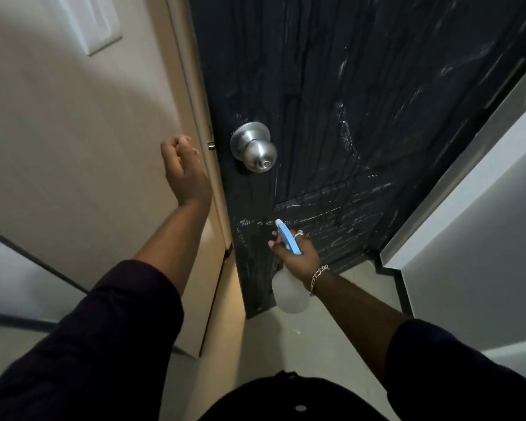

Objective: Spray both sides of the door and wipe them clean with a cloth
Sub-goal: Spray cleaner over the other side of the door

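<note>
A dark door (331, 86) stands ajar in front of me, its face wet with streaks and foam marks. A silver round knob (253, 150) sits near its left edge. My right hand (296, 249) grips a clear spray bottle (289, 291) with a blue head, nozzle aimed at the door's lower part. My left hand (184, 170) is raised beside the door's beige edge (208, 165), fingers curled and holding nothing. No cloth is in view.
A beige wall (73, 147) with a white switch plate (88, 22) lies to the left. A pale wall with a dark skirting (398, 281) closes the right side. Light floor tiles (331, 344) show below the door.
</note>
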